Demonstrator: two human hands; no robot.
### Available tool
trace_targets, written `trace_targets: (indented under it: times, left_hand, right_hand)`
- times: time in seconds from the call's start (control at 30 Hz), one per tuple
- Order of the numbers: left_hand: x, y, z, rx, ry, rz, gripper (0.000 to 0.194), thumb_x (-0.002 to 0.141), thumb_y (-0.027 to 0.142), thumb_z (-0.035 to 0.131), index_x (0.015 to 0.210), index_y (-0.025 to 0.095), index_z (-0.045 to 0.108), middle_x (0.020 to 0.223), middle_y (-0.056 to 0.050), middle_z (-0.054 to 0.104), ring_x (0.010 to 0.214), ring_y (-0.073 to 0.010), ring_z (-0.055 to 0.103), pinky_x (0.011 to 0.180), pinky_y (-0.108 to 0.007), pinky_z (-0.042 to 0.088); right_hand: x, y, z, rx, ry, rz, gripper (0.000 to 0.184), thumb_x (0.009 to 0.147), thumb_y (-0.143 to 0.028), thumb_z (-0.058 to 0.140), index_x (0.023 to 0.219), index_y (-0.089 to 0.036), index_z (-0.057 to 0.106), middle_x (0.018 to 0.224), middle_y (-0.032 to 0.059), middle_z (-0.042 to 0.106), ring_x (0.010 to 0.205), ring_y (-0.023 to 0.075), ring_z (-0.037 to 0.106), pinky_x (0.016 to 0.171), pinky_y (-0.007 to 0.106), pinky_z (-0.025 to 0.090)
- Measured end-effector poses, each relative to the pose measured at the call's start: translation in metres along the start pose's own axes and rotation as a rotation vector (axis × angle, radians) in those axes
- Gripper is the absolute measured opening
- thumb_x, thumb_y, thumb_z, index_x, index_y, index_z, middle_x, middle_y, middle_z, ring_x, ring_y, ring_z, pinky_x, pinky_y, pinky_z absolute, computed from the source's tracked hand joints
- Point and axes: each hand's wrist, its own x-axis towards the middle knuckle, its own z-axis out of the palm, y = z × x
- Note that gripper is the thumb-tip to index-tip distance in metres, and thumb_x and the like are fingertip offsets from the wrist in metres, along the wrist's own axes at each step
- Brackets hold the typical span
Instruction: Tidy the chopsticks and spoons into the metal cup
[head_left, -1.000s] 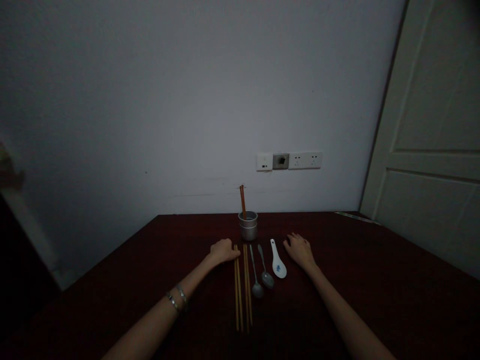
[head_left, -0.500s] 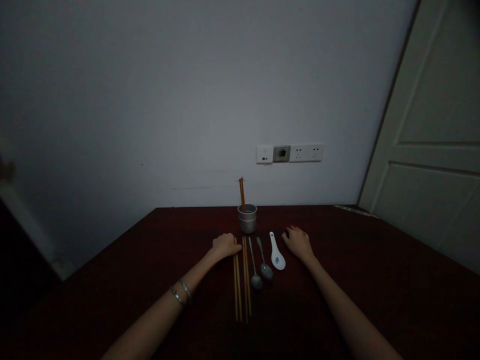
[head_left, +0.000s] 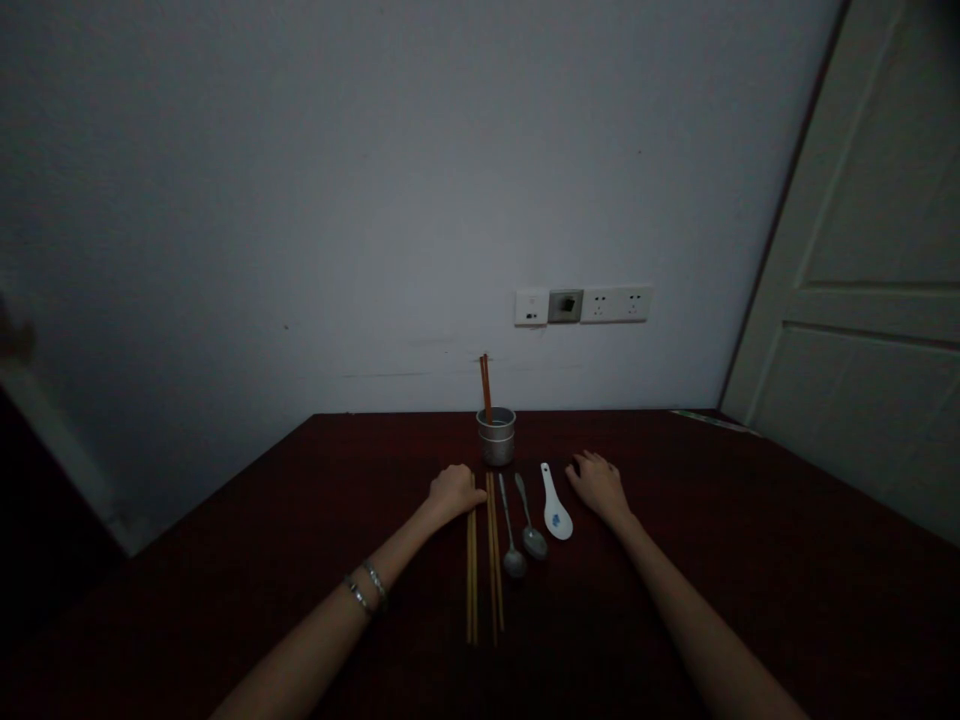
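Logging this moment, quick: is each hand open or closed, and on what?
Left hand: closed on the leftmost chopsticks, near their upper ends.
Right hand: open on the table, holding nothing.

Two slim, pale wooden chopsticks (head_left: 472,580) are lying close together on a dark red table (head_left: 300,500), their far ends partly under the left hand (head_left: 453,491).

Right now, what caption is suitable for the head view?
Left hand on the leftmost chopsticks, right hand beside white spoon, metal cup behind.

Hands (head_left: 455,492) beside chopsticks (head_left: 472,575); spoons (head_left: 534,542)
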Motion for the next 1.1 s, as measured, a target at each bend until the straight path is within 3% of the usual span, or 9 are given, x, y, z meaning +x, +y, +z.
trace_targets:
  times: [0.17, 0.3, 0.43, 0.57, 0.7, 0.87, 1.0, 1.1]
  left_hand:
    - [0.001, 0.0, -0.017, -0.032, 0.083, -0.013, 0.03, 0.066, 0.034, 0.054, 0.081, 0.012, 0.067, 0.085, -0.016, 0.067, 0.079, -0.0256, 0.064, 0.06, -0.025, 0.046]
    - [0.0, 0.005, -0.053, -0.051, 0.226, 0.003, 0.032, 0.068, 0.036, 0.051, 0.076, 0.009, 0.067, 0.081, -0.017, 0.067, 0.075, -0.0239, 0.063, 0.057, -0.024, 0.041]
    - [-0.004, 0.017, -0.091, -0.111, 0.374, 0.076, 0.032, 0.071, 0.037, 0.048, 0.066, 0.011, 0.065, 0.068, -0.011, 0.066, 0.064, -0.0177, 0.06, 0.054, -0.023, 0.036]
    - [-0.012, 0.029, -0.115, -0.165, 0.556, 0.13, 0.031, 0.072, 0.036, 0.048, 0.062, 0.011, 0.063, 0.059, -0.006, 0.061, 0.056, -0.0133, 0.053, 0.052, -0.023, 0.031]
    - [-0.021, 0.038, -0.121, -0.208, 0.633, 0.145, 0.03, 0.074, 0.036, 0.048, 0.062, 0.012, 0.062, 0.058, -0.004, 0.059, 0.054, -0.0116, 0.05, 0.053, -0.024, 0.03]
    - [-0.026, 0.042, -0.113, -0.188, 0.622, 0.159, 0.028, 0.074, 0.036, 0.048, 0.065, 0.013, 0.062, 0.061, -0.005, 0.06, 0.055, -0.0124, 0.051, 0.055, -0.025, 0.032]
    - [-0.028, 0.045, -0.11, -0.176, 0.603, 0.144, 0.027, 0.075, 0.035, 0.048, 0.068, 0.014, 0.062, 0.066, -0.007, 0.063, 0.06, -0.014, 0.054, 0.059, -0.025, 0.034]
    - [-0.031, 0.047, -0.111, -0.187, 0.588, 0.151, 0.025, 0.075, 0.035, 0.049, 0.068, 0.014, 0.061, 0.066, -0.007, 0.063, 0.061, -0.0142, 0.054, 0.059, -0.025, 0.035]
  right_hand:
    - [0.001, 0.001, 0.003, -0.017, 0.012, -0.008, 0.041, 0.083, -0.033, 0.033, 0.108, -0.012, 0.059, 0.123, 0.0151, 0.051, 0.116, 0.0258, 0.042, 0.093, 0.039, 0.03]
    - [0.001, 0.0, 0.002, -0.02, 0.013, -0.01, 0.041, 0.084, -0.034, 0.034, 0.107, -0.012, 0.059, 0.123, 0.0155, 0.051, 0.116, 0.0262, 0.042, 0.093, 0.04, 0.03]
    - [0.0, -0.002, 0.0, -0.021, 0.0, -0.007, 0.04, 0.083, -0.033, 0.034, 0.107, -0.012, 0.059, 0.123, 0.0157, 0.051, 0.116, 0.0266, 0.042, 0.093, 0.041, 0.03]
    - [0.001, -0.003, -0.001, -0.024, 0.008, 0.0, 0.039, 0.083, -0.032, 0.035, 0.107, -0.012, 0.059, 0.124, 0.016, 0.05, 0.116, 0.0268, 0.042, 0.093, 0.042, 0.03]
    - [0.002, -0.002, 0.002, -0.013, 0.002, -0.001, 0.038, 0.082, -0.031, 0.037, 0.107, -0.013, 0.059, 0.124, 0.0154, 0.05, 0.118, 0.0261, 0.04, 0.094, 0.042, 0.029]
    - [0.003, 0.003, 0.0, 0.065, -0.002, 0.035, 0.039, 0.08, -0.03, 0.04, 0.11, -0.013, 0.058, 0.123, 0.0139, 0.051, 0.117, 0.025, 0.043, 0.095, 0.039, 0.032]
    - [0.013, -0.01, -0.033, 0.342, 0.069, 0.11, 0.038, 0.077, -0.027, 0.044, 0.109, -0.014, 0.059, 0.114, 0.0122, 0.059, 0.104, 0.0248, 0.054, 0.09, 0.036, 0.039]
    - [0.015, -0.038, -0.077, 0.799, 0.046, 0.03, 0.033, 0.076, -0.025, 0.047, 0.102, -0.013, 0.062, 0.108, 0.0125, 0.062, 0.101, 0.0222, 0.057, 0.089, 0.034, 0.041]
